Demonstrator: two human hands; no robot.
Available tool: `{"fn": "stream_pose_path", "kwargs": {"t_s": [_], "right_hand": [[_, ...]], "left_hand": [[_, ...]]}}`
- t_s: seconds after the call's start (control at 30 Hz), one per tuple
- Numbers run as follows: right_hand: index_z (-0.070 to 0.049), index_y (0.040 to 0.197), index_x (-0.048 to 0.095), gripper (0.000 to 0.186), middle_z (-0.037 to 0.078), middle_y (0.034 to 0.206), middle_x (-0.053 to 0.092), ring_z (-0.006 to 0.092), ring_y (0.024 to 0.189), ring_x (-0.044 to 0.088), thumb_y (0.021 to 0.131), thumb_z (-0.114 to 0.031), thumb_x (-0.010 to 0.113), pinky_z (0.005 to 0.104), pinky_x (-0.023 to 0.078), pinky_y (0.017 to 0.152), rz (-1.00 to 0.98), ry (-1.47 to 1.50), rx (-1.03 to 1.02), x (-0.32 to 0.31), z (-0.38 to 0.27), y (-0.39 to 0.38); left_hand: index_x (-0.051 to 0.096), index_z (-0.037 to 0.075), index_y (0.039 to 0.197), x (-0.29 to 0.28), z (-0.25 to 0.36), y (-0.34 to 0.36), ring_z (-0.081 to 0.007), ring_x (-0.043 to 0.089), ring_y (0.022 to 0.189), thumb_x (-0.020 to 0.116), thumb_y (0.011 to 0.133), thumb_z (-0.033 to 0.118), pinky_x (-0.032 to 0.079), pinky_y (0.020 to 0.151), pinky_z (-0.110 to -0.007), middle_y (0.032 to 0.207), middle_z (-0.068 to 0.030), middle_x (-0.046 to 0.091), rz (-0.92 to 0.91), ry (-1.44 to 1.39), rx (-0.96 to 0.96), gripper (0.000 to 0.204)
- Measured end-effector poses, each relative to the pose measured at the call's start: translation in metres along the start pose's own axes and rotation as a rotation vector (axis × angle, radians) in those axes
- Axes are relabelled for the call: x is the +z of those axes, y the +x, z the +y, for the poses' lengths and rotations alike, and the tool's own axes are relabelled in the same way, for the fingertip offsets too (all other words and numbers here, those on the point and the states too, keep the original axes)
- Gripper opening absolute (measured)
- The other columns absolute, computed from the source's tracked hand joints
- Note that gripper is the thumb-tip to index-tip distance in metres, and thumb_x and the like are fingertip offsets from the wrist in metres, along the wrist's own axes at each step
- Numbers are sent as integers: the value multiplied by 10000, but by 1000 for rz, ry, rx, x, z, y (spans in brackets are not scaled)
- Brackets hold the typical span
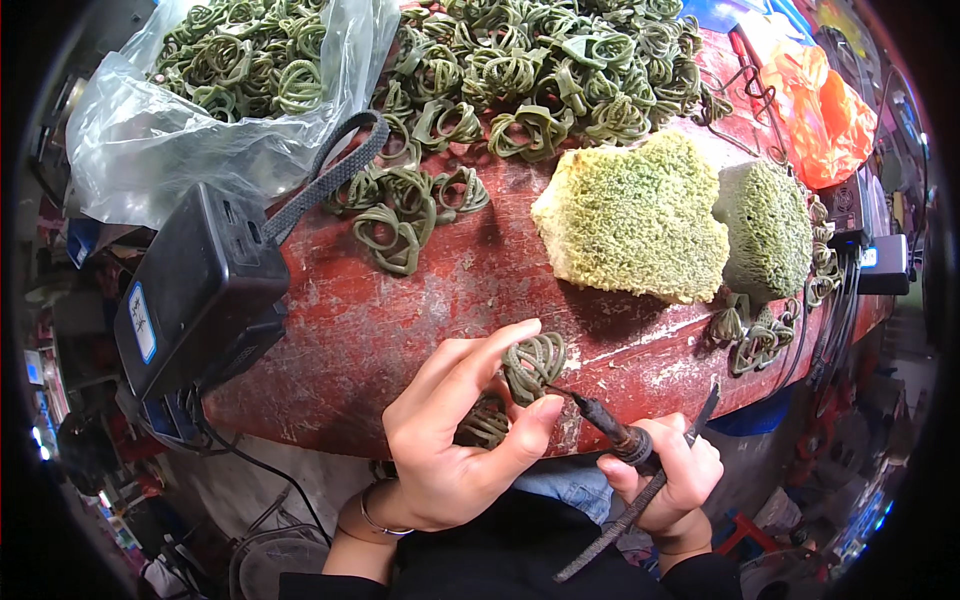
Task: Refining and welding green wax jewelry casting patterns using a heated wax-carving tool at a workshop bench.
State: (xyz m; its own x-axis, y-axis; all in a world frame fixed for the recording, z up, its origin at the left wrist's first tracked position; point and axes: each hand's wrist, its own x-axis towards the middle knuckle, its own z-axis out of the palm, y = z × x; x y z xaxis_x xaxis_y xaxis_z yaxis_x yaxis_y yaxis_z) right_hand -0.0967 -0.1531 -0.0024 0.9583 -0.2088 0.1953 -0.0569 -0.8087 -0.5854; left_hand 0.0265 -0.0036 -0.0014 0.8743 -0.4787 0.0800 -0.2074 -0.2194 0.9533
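My left hand [455,430] is closed, pinching a bundle of dark green looped strips [534,366] between thumb and fingers, over the table's near edge. Another green looped bundle [485,420] shows behind its thumb; whether the hand holds that too I cannot tell. My right hand [670,475] grips what looks like a soldering iron [617,432], its thin dark tip touching or very near the held bundle. A long, narrow dark strip [620,528] slants through the same hand, sticking out above and below the fingers.
Green looped bundles [500,65] heap at the back of the red, worn table [330,360]; more fill a clear plastic bag [120,130]. Two rough yellow-green foam blocks [640,215] [768,232] stand right of centre. A black box with a strap [205,285] sits left, an orange bag [820,110] right.
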Motion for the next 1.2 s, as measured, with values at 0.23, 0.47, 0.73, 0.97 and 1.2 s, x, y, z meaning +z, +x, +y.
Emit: {"fn": "stream_pose_path", "kwargs": {"t_s": [0.23,0.47,0.73,0.97,1.2], "right_hand": [[-17,850,567,377,49,594,547,179,446,548,686,-298,758,268,434,409,-11,7,15,0,0,0],[-21,888,570,375,59,631,578,194,473,573,710,-302,743,280,452,427,11,60,55,-2,0,-2],[8,908,568,348,66,642,564,221,489,572,768,-288,686,287,446,457,110,90,282,-3,4,-7],[-3,864,579,268,97,667,555,243,530,567,755,-214,701,294,438,494,167,-171,228,-8,4,11],[-56,876,596,359,42,645,588,188,501,582,702,-333,743,281,462,457,23,10,62,-7,-3,2]], "left_hand": [[573,-32,1086,-1,-3,1,-106,525,626,698,714,49,439,582,-228,788,-69,548,-8,39,63,401],[572,-33,1085,2,0,-2,-109,528,628,699,720,54,442,589,-228,784,-70,547,0,-26,-45,396],[569,-42,1089,5,-2,-7,-87,523,622,688,734,57,437,582,-213,751,-55,554,19,-164,-197,388],[559,-41,1113,5,-3,-10,-69,520,631,686,748,71,442,589,-205,785,-55,574,35,-225,-224,403],[518,-68,1140,3,-5,-8,-67,544,633,641,784,95,450,563,-192,834,-101,609,0,-194,-210,410]]}}
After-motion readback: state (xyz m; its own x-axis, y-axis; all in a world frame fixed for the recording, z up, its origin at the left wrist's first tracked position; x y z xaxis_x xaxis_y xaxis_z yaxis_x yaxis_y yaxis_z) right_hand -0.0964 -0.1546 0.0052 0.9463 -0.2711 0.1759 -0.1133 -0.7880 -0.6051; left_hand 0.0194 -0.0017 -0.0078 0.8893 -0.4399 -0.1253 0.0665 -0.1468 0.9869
